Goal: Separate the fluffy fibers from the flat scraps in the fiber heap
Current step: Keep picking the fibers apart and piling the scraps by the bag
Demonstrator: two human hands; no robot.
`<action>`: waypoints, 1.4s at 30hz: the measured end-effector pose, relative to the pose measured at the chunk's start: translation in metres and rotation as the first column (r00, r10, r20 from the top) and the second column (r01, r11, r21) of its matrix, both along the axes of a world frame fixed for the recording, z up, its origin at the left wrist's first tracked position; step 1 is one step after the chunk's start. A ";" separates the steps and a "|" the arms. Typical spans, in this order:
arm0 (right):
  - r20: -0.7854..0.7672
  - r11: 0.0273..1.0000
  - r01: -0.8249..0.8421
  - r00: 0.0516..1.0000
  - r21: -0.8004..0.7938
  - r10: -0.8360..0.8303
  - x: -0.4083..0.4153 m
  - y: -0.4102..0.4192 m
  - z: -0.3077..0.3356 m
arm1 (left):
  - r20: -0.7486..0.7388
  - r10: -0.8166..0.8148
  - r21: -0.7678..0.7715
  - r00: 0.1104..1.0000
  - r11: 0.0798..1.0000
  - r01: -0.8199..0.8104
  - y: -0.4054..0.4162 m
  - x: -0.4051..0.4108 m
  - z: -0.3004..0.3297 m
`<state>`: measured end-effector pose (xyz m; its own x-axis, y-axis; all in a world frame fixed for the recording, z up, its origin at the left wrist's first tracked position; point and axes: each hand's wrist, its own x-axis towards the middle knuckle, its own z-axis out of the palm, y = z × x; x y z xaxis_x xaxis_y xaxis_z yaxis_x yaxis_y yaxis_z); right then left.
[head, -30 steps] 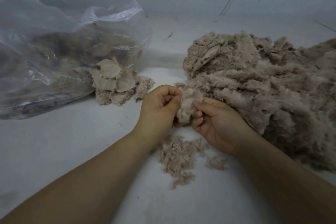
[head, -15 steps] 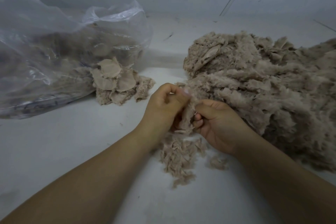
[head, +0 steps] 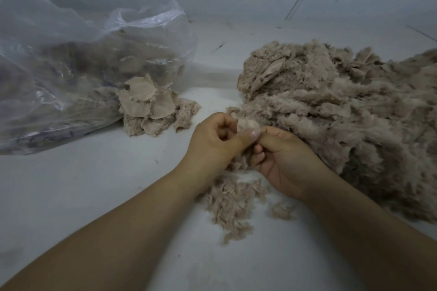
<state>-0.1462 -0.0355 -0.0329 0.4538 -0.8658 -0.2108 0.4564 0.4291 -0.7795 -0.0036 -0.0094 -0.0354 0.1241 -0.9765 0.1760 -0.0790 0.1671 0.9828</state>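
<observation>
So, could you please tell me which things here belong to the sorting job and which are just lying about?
In use:
- fiber heap
- clump pinched by left hand and right hand
- loose fluff pile
- flat scraps pile

Lying about:
- plastic bag

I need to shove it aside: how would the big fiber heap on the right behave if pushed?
The fiber heap looks fluffy and loose, so it would probably compress and shed tufts rather than slide whole. It seems light for its bulk.

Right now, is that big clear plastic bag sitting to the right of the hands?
No, the plastic bag lies left of both hands; the big fiber heap is on the right.
</observation>
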 end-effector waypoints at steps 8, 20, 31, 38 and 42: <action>0.007 1.000 -0.001 1.000 -0.005 0.001 0.000 0.001 0.002 | -0.169 0.054 0.070 0.984 0.997 -0.043 -0.002 0.003 0.001; 0.069 0.993 0.035 0.997 0.112 -0.043 -0.002 -0.001 0.003 | -0.173 -0.052 0.112 0.984 0.991 0.072 -0.003 0.008 0.001; 0.020 1.000 -0.016 1.000 0.007 0.016 -0.001 0.001 0.003 | -0.156 -0.124 0.116 0.980 0.983 0.143 0.000 0.008 0.004; 0.115 0.986 0.069 0.990 0.150 -0.087 -0.003 -0.004 0.004 | -0.324 -0.335 0.091 0.885 0.920 0.382 -0.006 0.026 0.001; 0.157 0.979 0.081 0.981 0.189 -0.112 -0.004 -0.003 0.005 | -0.219 -0.621 0.174 0.752 0.734 0.657 -0.005 0.041 0.006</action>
<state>-0.1505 -0.0387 -0.0282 0.4120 -0.8615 -0.2969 0.6188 0.5037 -0.6028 0.0373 -0.0140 -0.0296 -0.5387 -0.8420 -0.0285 0.1017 -0.0985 0.9899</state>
